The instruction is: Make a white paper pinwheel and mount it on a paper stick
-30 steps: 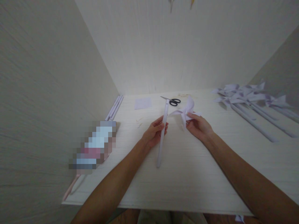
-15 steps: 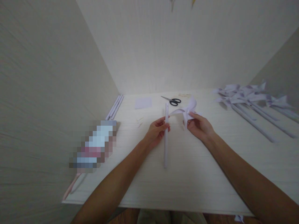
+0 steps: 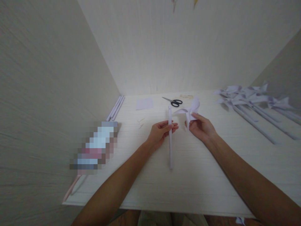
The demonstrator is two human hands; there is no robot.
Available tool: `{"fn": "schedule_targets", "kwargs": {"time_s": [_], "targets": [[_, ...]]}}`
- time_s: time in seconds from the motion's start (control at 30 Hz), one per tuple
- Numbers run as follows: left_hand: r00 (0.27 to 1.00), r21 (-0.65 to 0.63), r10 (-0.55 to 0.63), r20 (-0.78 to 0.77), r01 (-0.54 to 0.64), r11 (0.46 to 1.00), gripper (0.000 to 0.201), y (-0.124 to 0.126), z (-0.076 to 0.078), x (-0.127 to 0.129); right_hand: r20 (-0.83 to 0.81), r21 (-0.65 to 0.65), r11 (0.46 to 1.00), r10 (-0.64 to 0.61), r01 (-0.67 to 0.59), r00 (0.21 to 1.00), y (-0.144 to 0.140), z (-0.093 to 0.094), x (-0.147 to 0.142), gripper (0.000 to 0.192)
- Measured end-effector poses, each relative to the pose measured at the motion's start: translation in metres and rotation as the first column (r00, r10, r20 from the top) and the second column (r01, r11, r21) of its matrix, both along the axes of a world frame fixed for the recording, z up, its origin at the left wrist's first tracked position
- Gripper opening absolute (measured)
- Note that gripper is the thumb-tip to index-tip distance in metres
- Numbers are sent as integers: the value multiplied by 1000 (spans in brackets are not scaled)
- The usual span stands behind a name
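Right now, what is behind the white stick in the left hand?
Behind the stick, fingers of the left hand and tabletop show; scissors lie beyond the stick's upper end. The stick hides parts of those fingers and tabletop.

The bare left forearm (image 3: 119, 177) and bare right forearm (image 3: 244, 171) angle inward from below, wrists nearly straight, bringing the bare left hand (image 3: 161, 133), thumb over loosely extended fingers, near the bare right hand (image 3: 202, 128), thumb and curled fingers pinching.
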State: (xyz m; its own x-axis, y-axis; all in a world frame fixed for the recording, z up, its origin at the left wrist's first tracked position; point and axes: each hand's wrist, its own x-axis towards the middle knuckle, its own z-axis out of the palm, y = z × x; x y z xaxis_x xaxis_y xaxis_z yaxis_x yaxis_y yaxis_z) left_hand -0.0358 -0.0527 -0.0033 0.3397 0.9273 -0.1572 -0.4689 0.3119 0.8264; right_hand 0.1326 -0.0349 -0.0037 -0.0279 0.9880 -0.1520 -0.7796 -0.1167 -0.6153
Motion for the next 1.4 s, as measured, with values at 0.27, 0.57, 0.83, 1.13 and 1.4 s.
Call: {"fn": "schedule_targets", "kwargs": {"time_s": [0.27, 0.57, 0.83, 1.13, 1.4], "targets": [[999, 45, -14, -36, 15, 999, 31, -1, -2, 1, -6, -56, 998, 11, -12, 1000, -2, 4, 2, 12], [984, 100, -19, -176, 38, 994, 37, -5, -2, 3, -15, -33, 997, 75, -76, 997, -4, 1, 5, 14], [965, 131, -26, -261, 63, 989, 45, -8, -3, 5, -33, -55, 995, 84, -86, 996, -4, 2, 3, 9], [941, 185, -50, -334, 118, 976, 47, -10, -2, 7, -14, -67, 990, 121, -121, 993, -2, -2, 2, 7], [939, 152, -43, -342, 100, 983, 48, -10, 1, 7, 65, -99, 988, 127, -120, 990, -3, 2, -2, 7]]}}
